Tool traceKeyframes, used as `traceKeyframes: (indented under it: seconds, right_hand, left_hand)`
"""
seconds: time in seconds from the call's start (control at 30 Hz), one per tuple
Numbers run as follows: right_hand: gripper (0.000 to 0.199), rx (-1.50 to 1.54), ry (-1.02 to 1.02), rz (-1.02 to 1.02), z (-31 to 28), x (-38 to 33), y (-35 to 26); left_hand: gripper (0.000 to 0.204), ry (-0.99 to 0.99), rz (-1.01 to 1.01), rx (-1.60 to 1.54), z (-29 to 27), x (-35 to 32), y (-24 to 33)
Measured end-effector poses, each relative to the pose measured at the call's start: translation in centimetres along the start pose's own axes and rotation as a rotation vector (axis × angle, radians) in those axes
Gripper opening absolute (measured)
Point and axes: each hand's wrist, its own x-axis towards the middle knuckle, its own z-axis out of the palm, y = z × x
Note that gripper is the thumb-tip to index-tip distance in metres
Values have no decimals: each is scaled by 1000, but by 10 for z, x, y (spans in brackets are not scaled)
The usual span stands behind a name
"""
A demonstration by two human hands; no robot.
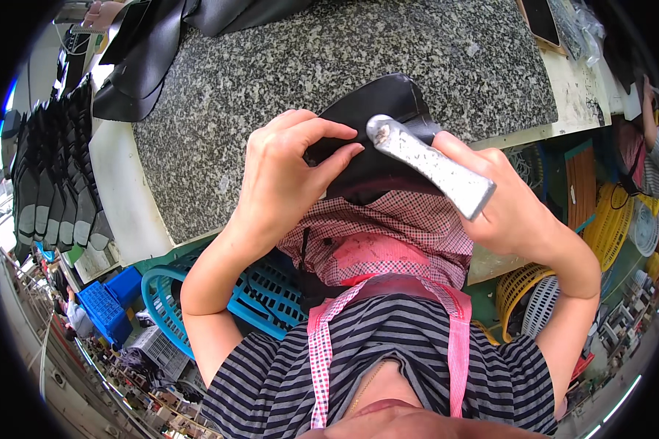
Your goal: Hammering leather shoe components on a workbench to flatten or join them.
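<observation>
Speckled granite formed the tabletop [271, 88], with black leather pieces [146, 51] at its far left. At its near edge lay a black leather piece [377, 157], pinched by the left hand [282, 179]. The right hand [516, 212] gripped a grey metal hammer [428, 164], its head touching the piece.

1. I see a workshop, likely for footwear or leather goods: a speckled granite slab [329, 80] tops the table.
2. Black cut pieces [51, 183] hang in rows along its left edge.
3. Plastic baskets [608, 227] crowd the floor.
</observation>
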Motion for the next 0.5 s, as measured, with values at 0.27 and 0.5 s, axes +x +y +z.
traceKeyframes:
  seconds: [0.27, 0.5]
  right_hand:
    - [21, 26, -45, 153, 0, -3, -9]
    - [41, 84, -111, 311, 0, -5, -15]
  left_hand:
    - [18, -78, -14, -31, -5, 5, -2]
    - [18, 80, 169, 21, -2, -14, -19]
